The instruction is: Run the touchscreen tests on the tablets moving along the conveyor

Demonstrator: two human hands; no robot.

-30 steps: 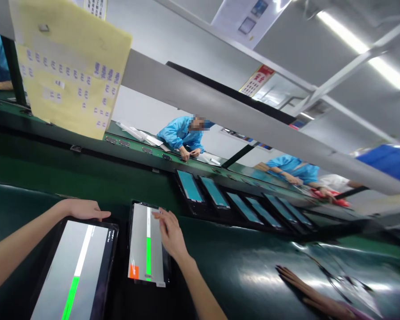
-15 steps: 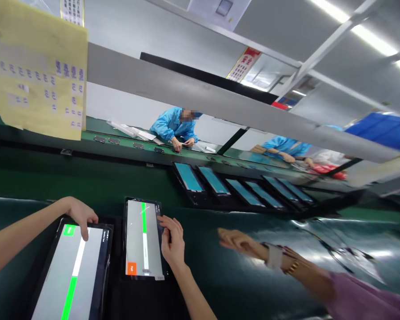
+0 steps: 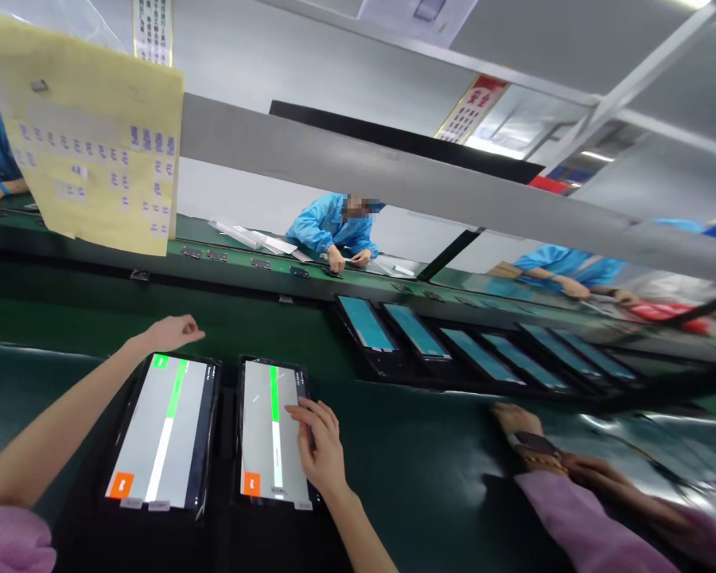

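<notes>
Right hand [image 3: 321, 452] rests open-fingered on the right tablet [image 3: 273, 434]; left hand [image 3: 176, 332], loosely curled and empty, hovers beyond the left tablet [image 3: 164, 430].

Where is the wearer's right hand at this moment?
In the head view, low and near centre, the right hand rests on the right edge of the right tablet, which lies beside the left tablet on the green belt.

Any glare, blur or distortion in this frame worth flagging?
Head view: strong wide-angle tilt, the grey beam slants across; glare streaks on the green belt at right; co-worker's hand and far edge smeared; both lit tablets, left tablet and right tablet, stay sharp.
</notes>
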